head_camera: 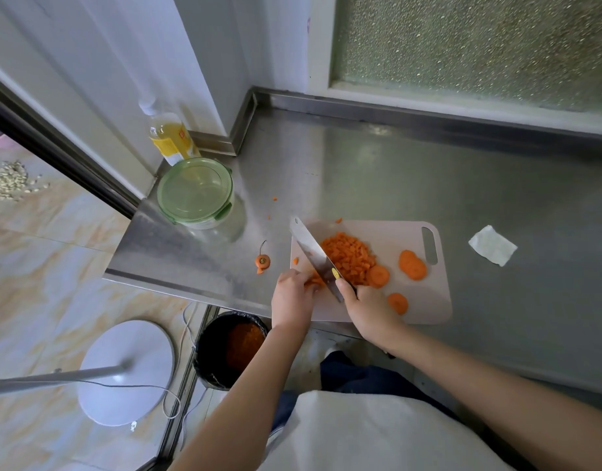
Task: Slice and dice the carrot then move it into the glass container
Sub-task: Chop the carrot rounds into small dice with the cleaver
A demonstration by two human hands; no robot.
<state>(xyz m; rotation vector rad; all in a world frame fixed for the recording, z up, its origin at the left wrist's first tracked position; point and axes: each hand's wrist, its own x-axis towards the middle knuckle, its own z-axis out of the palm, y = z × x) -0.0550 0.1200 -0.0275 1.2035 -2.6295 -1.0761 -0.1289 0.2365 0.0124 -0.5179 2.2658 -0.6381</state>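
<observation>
Your right hand (pixel 364 300) grips the knife (pixel 313 254) by its handle, blade angled across the cutting board (pixel 428 300), tip pointing away to the left. Your left hand (pixel 292 294), fingers curled, holds the near edge of the diced carrot (pixel 347 256) just left of the blade. Pile sits mid-board; uncut carrot slices (pixel 412 265) lie to its right. Glass container (pixel 221 229), green lid (pixel 194 190) on, stands on the surface (pixel 360 171), well left of the board.

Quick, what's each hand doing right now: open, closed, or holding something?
Left hand: fingers curled down onto carrot pieces, holding them on the cutting board.
Right hand: closed, gripping the knife by its handle.
</observation>
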